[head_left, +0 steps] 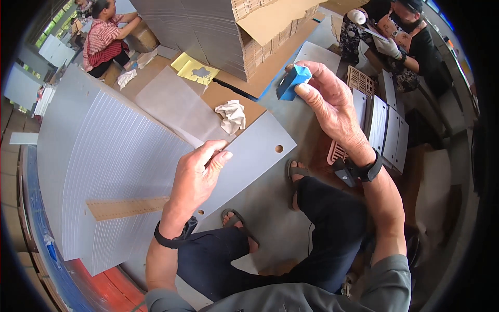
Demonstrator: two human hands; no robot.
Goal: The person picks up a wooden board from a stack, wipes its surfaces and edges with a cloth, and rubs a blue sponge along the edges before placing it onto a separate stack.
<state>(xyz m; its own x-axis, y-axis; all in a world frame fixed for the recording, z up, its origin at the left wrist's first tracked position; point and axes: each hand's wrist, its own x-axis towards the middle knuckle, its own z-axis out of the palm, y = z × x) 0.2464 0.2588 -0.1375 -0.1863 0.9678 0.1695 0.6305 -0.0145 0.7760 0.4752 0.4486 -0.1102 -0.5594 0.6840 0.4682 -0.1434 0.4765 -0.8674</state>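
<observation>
My right hand is raised and pinches a small blue block between thumb and fingers; it looks worn at one end. The block is held in the air, apart from the panel below it. My left hand is closed on the upper edge of a flat grey panel, which slopes in front of my knees and has round holes near its edge. A crumpled white rag lies just beyond the left hand, by the panel's far edge.
A long row of grey panels leans at the left, with a cardboard strip across it. Beyond are a yellow sheet and a tall stack. Pinkish crates with panels stand right. Co-workers sit at upper left and upper right.
</observation>
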